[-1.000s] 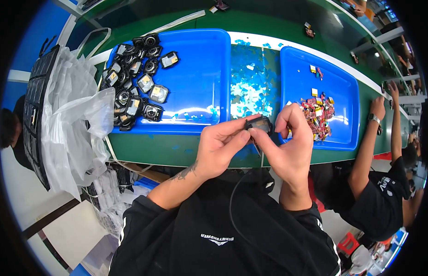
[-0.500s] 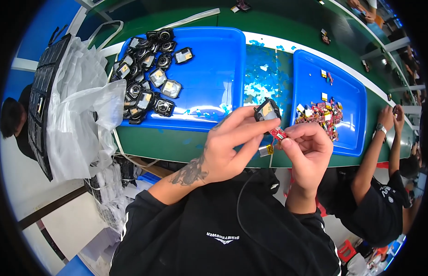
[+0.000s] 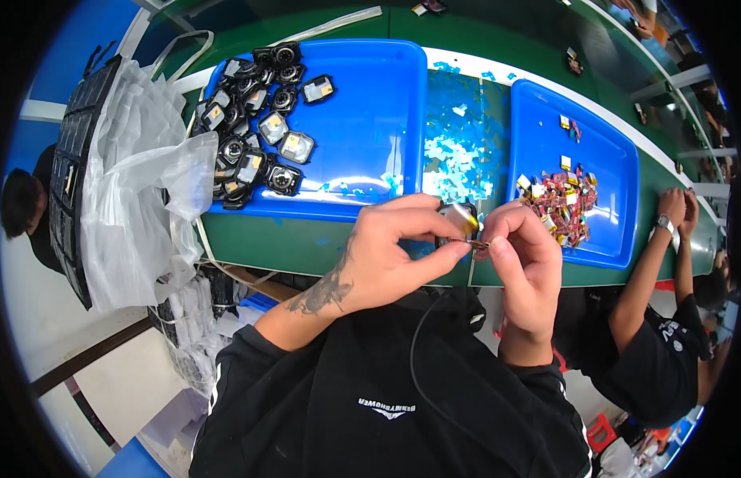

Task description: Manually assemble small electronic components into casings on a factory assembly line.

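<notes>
- The left hand (image 3: 386, 255) pinches a small black part (image 3: 458, 219) in its fingertips, held up over the near edge of the green table (image 3: 306, 239)
- The right hand (image 3: 525, 263) pinches a tiny red piece (image 3: 479, 244); it touches the part
- Left tray (image 3: 386, 119) holds more black parts (image 3: 259, 127); right tray (image 3: 601, 159) holds red bits (image 3: 565, 199)

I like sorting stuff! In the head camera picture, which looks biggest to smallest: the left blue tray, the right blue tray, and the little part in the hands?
1. Left blue tray.
2. Right blue tray, somewhat smaller.
3. Small black part, pinched by left hand and right hand; smallest, though nearest the camera.
</notes>
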`<state>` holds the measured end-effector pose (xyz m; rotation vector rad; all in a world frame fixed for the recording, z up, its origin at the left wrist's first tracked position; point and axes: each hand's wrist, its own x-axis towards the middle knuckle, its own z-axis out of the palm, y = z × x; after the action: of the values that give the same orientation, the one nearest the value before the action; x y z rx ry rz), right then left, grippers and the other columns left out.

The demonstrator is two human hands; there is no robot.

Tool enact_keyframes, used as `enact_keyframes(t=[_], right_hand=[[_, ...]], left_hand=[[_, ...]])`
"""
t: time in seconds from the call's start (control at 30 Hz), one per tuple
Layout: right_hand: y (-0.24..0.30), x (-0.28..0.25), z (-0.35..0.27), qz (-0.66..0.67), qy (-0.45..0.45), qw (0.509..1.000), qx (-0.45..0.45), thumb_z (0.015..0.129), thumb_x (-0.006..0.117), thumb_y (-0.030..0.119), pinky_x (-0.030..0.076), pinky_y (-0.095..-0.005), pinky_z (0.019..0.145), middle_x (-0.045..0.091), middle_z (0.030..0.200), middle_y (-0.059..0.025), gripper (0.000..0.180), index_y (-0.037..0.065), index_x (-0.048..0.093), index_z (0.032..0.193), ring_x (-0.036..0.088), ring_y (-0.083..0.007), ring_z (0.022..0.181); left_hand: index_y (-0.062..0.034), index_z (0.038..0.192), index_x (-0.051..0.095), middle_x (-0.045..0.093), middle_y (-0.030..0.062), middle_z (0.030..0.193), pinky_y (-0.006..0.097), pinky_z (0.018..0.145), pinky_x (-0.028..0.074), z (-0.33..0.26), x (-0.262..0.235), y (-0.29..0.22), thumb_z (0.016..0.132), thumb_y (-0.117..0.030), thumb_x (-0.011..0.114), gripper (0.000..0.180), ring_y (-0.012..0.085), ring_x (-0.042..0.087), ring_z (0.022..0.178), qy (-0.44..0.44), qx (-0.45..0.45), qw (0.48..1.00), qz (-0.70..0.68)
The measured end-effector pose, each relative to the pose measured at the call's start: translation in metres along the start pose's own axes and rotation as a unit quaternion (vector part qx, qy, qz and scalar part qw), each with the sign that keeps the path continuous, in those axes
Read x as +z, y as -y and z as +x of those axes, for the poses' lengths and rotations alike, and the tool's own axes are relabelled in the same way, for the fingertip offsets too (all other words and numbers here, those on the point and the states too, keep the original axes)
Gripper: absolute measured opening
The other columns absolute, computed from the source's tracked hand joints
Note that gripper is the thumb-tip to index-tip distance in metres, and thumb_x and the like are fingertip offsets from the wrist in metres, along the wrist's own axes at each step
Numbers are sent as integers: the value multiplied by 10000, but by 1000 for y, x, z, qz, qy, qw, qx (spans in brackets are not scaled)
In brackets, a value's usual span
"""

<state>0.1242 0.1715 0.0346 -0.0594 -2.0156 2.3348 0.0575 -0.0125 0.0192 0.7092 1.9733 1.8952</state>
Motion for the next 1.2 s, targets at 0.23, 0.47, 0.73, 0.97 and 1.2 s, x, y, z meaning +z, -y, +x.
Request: enact_keyframes(t=[0.23,0.47,0.73,0.97,1.2], right_hand=[[-7,13,-3,-12,-76,997,8,835,683,-65,481,-219,743,596,951,-59,231,-17,548,1016,585,-86,842],[-15,15,1,-102,-120,987,-40,805,715,-73,462,-198,677,616,876,-47,354,-2,511,1085,586,-68,760],[-10,16,1,-98,-125,987,-30,796,723,-67,425,-187,639,609,819,-24,374,12,497,1084,558,-52,721],[-17,12,0,-102,-108,989,-24,779,730,-71,388,-179,620,600,833,-16,441,31,478,1126,519,-43,704],[-17,16,7,-63,-95,993,24,789,696,-80,497,-204,694,589,944,-43,503,22,476,1230,575,-78,843]], left_hand=[[61,929,684,629,94,960,253,747,579,2,3,1,838,14,707,104,143,663,878,4,-81,994,-72],[15,1255,591,616,116,1183,272,871,551,-8,9,9,889,12,646,370,166,655,1014,-12,-83,978,-191],[11,1358,490,622,118,1196,285,932,513,-6,13,11,904,54,600,469,162,636,1063,-21,-62,967,-246],[15,1284,535,640,122,1163,278,903,523,-7,15,6,896,73,594,397,161,647,1045,-36,-85,973,-210],[11,1281,524,654,120,1159,256,854,533,-5,16,6,893,83,586,400,147,650,1028,-57,-87,970,-220]])
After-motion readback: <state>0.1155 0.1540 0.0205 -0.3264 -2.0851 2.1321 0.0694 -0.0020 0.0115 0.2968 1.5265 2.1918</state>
